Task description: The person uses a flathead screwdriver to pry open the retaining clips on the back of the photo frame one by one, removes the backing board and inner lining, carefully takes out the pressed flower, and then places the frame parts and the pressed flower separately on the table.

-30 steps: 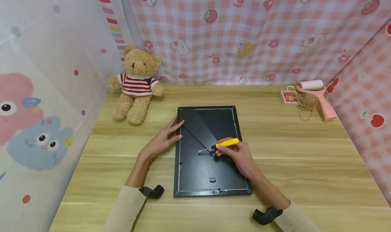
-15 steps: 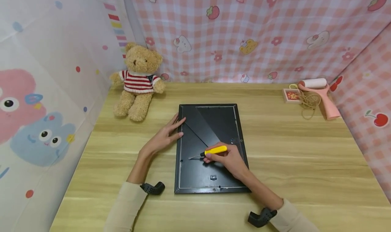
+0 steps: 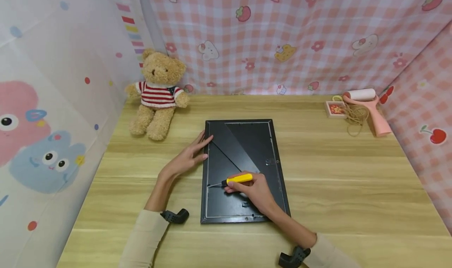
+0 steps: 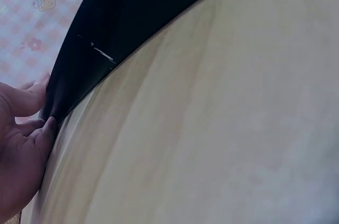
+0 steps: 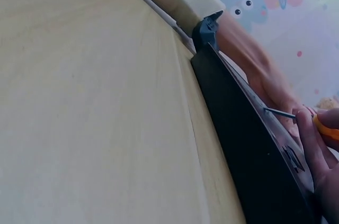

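A black picture frame [image 3: 222, 209] lies face down on the wooden table, its back board and stand leg [image 3: 243, 142] showing. My right hand [image 3: 259, 193] grips a yellow-handled screwdriver [image 3: 240, 178] over the lower half of the back. Its metal tip points left and is at a small dark tab [image 3: 209, 186] on the frame's left inner edge; whether it touches is too small to tell. My left hand [image 3: 185, 158] rests with extended fingers against the frame's left side, and in the left wrist view its fingertips [image 4: 50, 126] touch the frame's black outer edge.
A teddy bear [image 3: 159, 97] in a striped sweater sits at the back left. At the back right are a small box [image 3: 335, 109], a coil of twine [image 3: 356, 114] and a pink-handled lint roller [image 3: 378, 119]. Patterned cloths hang behind and at both sides.
My right hand has moved left and slightly down with the screwdriver, bringing its tip from mid-board to the frame's left inner edge. My left hand stays at the frame's left side.
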Available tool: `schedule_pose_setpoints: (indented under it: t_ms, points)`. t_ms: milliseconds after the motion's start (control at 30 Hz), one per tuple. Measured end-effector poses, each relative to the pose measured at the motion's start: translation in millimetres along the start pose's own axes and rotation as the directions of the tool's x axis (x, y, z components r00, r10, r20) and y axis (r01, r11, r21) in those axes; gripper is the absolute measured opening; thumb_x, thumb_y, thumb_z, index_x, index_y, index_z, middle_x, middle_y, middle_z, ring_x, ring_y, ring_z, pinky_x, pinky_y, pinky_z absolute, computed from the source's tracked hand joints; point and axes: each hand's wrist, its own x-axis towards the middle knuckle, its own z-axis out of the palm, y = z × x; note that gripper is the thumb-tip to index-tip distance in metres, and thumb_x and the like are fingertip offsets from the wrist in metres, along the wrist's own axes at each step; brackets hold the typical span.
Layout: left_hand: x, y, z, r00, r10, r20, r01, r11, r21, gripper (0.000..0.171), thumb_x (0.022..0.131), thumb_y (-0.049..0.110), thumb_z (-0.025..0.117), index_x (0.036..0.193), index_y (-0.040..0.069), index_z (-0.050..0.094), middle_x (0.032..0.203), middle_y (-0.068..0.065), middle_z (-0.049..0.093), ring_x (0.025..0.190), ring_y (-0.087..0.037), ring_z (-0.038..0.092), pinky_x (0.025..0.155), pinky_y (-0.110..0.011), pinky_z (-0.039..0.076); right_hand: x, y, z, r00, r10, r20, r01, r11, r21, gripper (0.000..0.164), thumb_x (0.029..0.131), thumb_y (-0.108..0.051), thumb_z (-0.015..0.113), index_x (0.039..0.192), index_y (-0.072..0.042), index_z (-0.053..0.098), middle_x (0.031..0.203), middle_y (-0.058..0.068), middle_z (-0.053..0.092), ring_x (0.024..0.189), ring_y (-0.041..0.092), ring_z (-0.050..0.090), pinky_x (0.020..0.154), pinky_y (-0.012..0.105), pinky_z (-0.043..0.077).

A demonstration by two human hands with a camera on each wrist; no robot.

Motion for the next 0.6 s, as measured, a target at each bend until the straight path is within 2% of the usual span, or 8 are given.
schedule_pose_setpoints:
  t_ms: [233, 367, 600]
  points:
    - [0.3, -0.6, 1.8, 1.0, -0.005, -0.015, 0.005, 1.0, -0.001, 0.068, 0.112, 0.008, 0.06, 0.173, 0.006, 0.03, 0.184, -0.023, -0.001, 0.169, -0.048, 0.006, 0.134, -0.069, 0.016, -1.4, -0.6, 10.1, 0.997, -0.075, -0.031, 0.074, 0.997, -0.039, 0.025, 0.099, -0.003, 0.08, 0.12, 0.008, 0.076, 0.103, 0.022, 0.082, 0.087, 0.022, 0.085, 0.09, 0.032, 0.067]
    - [0.7, 0.9, 2.9, 0.999, -0.032, -0.033, 0.032, 0.999, -0.01, 0.067, 0.113, 0.008, 0.057, 0.174, 0.01, 0.03, 0.185, -0.019, -0.001, 0.17, -0.045, 0.007, 0.135, -0.066, 0.016, 1.3, 0.1, 13.6, 0.992, -0.122, -0.042, 0.119, 0.99, -0.069, 0.021, 0.099, -0.005, 0.081, 0.117, 0.006, 0.077, 0.1, 0.02, 0.083, 0.086, 0.022, 0.085, 0.09, 0.031, 0.066]
    - [2.0, 1.7, 3.4, 0.998, -0.043, -0.047, 0.042, 0.999, -0.005, 0.066, 0.113, 0.007, 0.055, 0.174, 0.01, 0.03, 0.185, -0.019, 0.002, 0.17, -0.045, 0.008, 0.135, -0.066, 0.016, 3.6, -0.6, 14.2, 0.994, -0.086, -0.069, 0.086, 0.996, -0.006, 0.023, 0.1, -0.003, 0.079, 0.118, 0.01, 0.075, 0.101, 0.026, 0.082, 0.085, 0.02, 0.084, 0.091, 0.032, 0.066]
